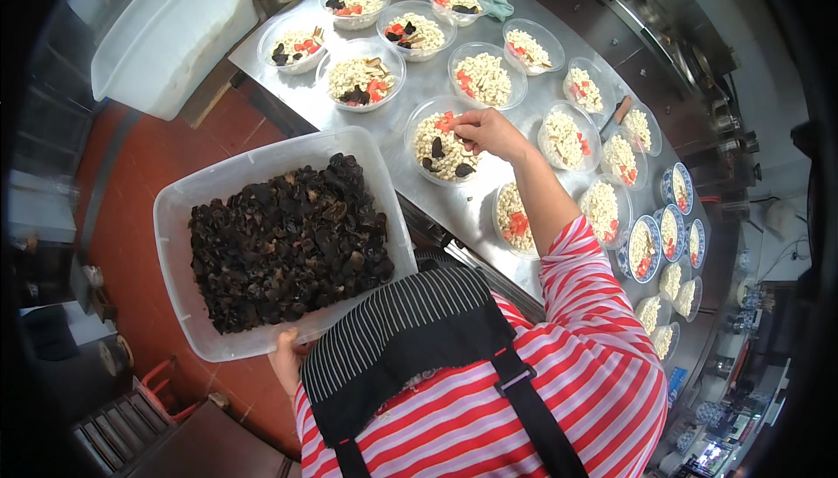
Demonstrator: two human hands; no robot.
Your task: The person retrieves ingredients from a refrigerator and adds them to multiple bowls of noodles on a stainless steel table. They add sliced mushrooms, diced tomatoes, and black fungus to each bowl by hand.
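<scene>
My left hand point(285, 360) grips the near rim of a large translucent plastic tub point(179, 255), its fingers partly hidden. The tub is tilted against my body and heaped with dark wood ear fungus point(288, 242). My right hand point(493, 133) reaches over a clear plastic bowl point(417, 159) on the steel table, thumb and fingers pinched just above the food. A small dark piece of wood ear fungus shows at the fingertips. Inside that bowl lie pale small pieces point(449, 164), red cubes and several dark fungus pieces.
Similar clear bowls point(360, 74) cover much of the steel table point(345, 133), some with fungus on top. Blue-patterned bowls point(644, 249) stand at the right, near a knife handle point(622, 110). A big white bin point(166, 41) is at the far left, above a red tiled floor point(118, 190).
</scene>
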